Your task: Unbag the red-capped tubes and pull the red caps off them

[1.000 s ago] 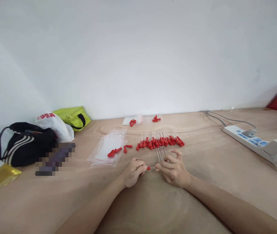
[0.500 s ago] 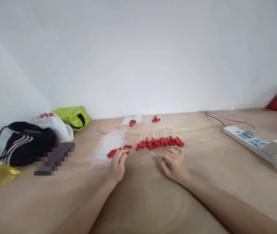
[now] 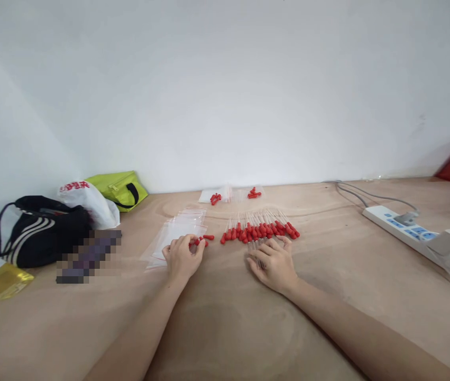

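My left hand [image 3: 183, 258] lies at the right side of the clear zip bags [image 3: 175, 235]. Its fingers curl round several red rubber bulbs [image 3: 201, 242], partly hidden by the hand. One loose red bulb [image 3: 209, 237] rests just beyond the fingertips. My right hand [image 3: 274, 263] bends over a few thin glass tubes [image 3: 257, 246], its fingers closed round them. Past it lies a row of glass droppers [image 3: 264, 229], red bulbs toward me and pale stems pointing to the wall.
Against the wall sit two small clear bags with red-bulbed pieces [image 3: 216, 199]. A power strip [image 3: 391, 222] with cables is at the right. Along the left stand a black bag [image 3: 42, 233], a white plastic bag [image 3: 93, 203] and a lime green bag [image 3: 119, 190].
My left hand has shifted slightly left and up, now covering the red bulbs that lay on the bags' edge. My right hand has moved a little left over the tubes.
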`<state>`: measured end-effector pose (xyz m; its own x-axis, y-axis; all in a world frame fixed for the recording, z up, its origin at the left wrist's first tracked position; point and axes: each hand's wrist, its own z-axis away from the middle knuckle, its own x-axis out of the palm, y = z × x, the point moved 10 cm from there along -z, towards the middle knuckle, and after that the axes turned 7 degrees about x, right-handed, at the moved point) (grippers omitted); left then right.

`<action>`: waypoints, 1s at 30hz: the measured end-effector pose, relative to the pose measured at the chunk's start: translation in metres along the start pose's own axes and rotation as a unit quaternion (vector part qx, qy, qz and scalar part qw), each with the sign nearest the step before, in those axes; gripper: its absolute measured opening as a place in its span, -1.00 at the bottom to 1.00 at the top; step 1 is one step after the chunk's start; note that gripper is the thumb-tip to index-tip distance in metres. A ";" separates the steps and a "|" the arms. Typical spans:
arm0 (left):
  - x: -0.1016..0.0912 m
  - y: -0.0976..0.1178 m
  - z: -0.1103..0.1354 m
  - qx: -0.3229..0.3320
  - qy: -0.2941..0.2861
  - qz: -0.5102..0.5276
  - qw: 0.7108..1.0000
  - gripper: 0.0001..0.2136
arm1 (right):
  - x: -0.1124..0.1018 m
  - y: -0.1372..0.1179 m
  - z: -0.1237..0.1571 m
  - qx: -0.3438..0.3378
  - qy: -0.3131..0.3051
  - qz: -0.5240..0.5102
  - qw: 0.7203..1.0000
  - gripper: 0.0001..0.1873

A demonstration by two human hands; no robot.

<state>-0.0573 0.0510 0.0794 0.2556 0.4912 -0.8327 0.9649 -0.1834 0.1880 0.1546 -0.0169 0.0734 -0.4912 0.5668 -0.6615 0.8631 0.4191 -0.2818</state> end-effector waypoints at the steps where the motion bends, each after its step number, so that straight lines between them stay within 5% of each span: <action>1: 0.000 0.000 0.001 0.002 -0.001 0.004 1.000 -0.83 | 0.001 -0.001 0.000 -0.006 -0.010 0.001 1.000 -0.86; 7: -0.012 0.011 0.007 0.054 0.062 0.003 0.997 -0.83 | 0.005 -0.004 0.000 -0.015 -0.053 0.011 0.998 -0.68; 13: -0.006 0.057 0.014 0.191 0.066 0.015 0.979 -0.87 | 0.000 0.000 -0.003 0.010 -0.044 -0.012 0.999 -0.66; 24: 0.023 0.095 -0.001 0.231 0.005 0.061 0.971 -0.79 | -0.016 0.023 -0.002 0.090 0.029 -0.053 0.994 -0.84; 30: 0.008 0.077 -0.003 0.175 0.076 0.110 0.976 -0.82 | -0.013 0.028 -0.001 0.091 0.035 -0.047 0.994 -0.84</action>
<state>0.0190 0.0438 0.0885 0.4859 0.5226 -0.7006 0.8129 -0.5647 0.1425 0.1851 -0.0120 0.0748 -0.5718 0.5815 -0.5786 0.8171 0.3411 -0.4647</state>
